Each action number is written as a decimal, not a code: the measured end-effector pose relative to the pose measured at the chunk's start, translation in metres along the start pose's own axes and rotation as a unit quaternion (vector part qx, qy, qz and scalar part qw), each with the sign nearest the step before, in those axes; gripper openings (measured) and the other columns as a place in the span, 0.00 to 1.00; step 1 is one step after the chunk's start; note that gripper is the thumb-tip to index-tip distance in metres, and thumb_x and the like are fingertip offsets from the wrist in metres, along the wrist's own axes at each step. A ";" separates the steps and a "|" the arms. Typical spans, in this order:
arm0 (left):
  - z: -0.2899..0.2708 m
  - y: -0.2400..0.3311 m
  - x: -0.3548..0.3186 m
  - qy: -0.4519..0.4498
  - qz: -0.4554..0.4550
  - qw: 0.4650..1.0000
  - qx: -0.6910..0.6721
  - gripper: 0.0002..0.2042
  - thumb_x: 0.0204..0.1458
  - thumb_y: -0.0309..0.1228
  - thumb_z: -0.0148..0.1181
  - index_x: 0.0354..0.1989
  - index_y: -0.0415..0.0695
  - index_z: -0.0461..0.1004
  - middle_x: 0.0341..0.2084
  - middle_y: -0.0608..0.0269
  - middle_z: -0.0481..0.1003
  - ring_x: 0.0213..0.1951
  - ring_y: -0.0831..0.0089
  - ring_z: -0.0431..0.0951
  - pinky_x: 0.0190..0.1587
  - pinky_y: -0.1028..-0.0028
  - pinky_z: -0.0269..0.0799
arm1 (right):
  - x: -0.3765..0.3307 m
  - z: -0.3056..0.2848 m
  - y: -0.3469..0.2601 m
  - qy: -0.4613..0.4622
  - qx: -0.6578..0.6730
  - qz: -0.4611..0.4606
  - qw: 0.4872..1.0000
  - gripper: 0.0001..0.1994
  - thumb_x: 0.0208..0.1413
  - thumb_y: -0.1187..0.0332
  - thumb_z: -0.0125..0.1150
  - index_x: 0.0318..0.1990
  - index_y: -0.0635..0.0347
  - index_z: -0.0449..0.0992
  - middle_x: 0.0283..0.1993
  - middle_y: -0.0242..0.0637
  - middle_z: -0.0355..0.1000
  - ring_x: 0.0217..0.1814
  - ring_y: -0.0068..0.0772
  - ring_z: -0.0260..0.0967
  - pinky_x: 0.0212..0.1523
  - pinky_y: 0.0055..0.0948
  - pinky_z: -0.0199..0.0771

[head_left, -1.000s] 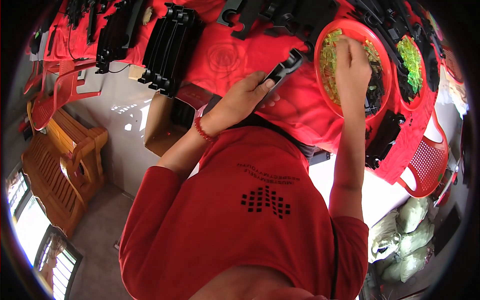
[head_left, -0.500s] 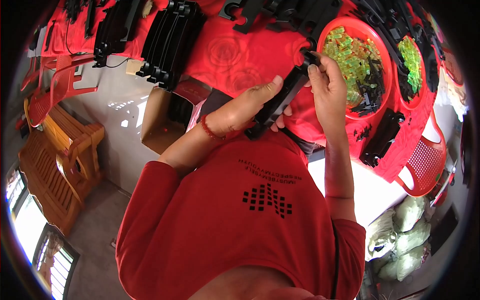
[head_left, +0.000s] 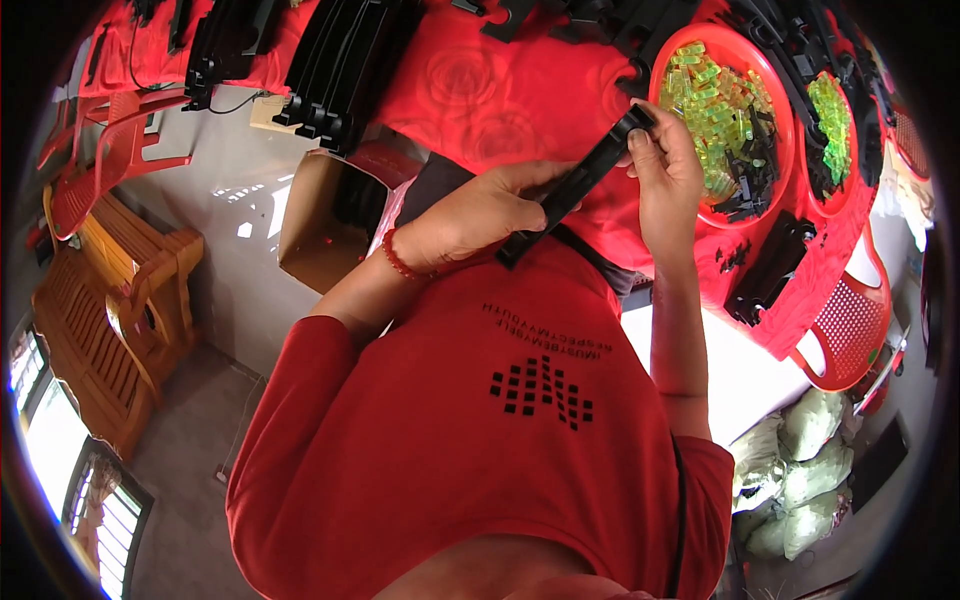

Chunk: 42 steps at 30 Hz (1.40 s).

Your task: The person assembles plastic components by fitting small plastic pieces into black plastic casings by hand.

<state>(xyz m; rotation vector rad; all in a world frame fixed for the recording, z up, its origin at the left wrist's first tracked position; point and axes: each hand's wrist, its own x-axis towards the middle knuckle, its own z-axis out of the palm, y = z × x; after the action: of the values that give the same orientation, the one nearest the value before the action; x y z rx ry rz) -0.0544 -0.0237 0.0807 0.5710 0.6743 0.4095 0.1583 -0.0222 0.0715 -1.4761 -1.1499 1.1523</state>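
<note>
Both hands close on the long black plastic strip [head_left: 575,185] above the red-clothed tabletop [head_left: 470,90]: left hand [head_left: 480,212] mid-strip, right hand [head_left: 665,165] pinching its upper end. Best kept steady there.

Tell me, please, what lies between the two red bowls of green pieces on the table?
In the head view, a row of black plastic parts lies between the big red bowl and the smaller red bowl, resting on the red tablecloth.
</note>
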 end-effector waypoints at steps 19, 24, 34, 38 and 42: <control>-0.005 -0.018 0.006 0.054 0.015 0.997 0.045 0.17 0.60 0.21 0.48 0.58 0.34 0.67 0.45 0.60 0.75 0.41 0.77 0.77 0.44 0.78 0.75 | -0.005 0.006 0.004 -0.016 -0.031 0.004 0.999 0.15 0.65 0.72 0.53 0.57 0.64 0.69 0.41 0.29 0.71 0.36 0.16 0.67 0.35 0.18 0.67; -0.003 -0.024 0.009 0.133 0.083 0.958 0.241 0.14 0.61 0.23 0.49 0.55 0.36 0.70 0.41 0.64 0.76 0.39 0.80 0.76 0.42 0.79 0.73 | -0.024 0.018 -0.010 0.113 -0.244 -0.210 0.940 0.11 0.56 0.75 0.62 0.47 0.63 0.73 0.40 0.38 0.66 0.33 0.29 0.66 0.32 0.28 0.69; 0.005 -0.033 0.016 0.253 0.160 0.852 0.429 0.15 0.54 0.28 0.57 0.47 0.33 0.72 0.36 0.41 0.77 0.41 0.47 0.78 0.44 0.60 0.74 | -0.039 0.040 0.000 0.010 -0.380 -0.181 0.907 0.10 0.47 0.72 0.68 0.38 0.57 0.77 0.36 0.34 0.66 0.36 0.37 0.67 0.38 0.37 0.60; 0.007 -0.034 0.017 0.273 0.140 0.854 0.421 0.14 0.54 0.29 0.57 0.46 0.32 0.71 0.36 0.39 0.77 0.41 0.45 0.78 0.43 0.58 0.74 | -0.040 0.042 0.007 0.023 -0.355 -0.158 0.921 0.10 0.47 0.71 0.69 0.37 0.56 0.76 0.36 0.32 0.66 0.37 0.34 0.67 0.41 0.38 0.58; 0.007 -0.038 0.019 0.283 0.109 0.871 0.387 0.14 0.54 0.29 0.57 0.44 0.32 0.70 0.37 0.38 0.77 0.41 0.45 0.78 0.43 0.58 0.74 | -0.041 0.041 0.004 0.017 -0.365 -0.165 0.916 0.11 0.47 0.71 0.69 0.37 0.54 0.75 0.36 0.31 0.66 0.38 0.33 0.67 0.43 0.38 0.56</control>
<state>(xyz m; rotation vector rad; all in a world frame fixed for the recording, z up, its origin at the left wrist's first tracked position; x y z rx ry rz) -0.0300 -0.0450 0.0531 1.3268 1.3689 0.5202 0.1134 -0.0584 0.0672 -1.7267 -1.8432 0.4626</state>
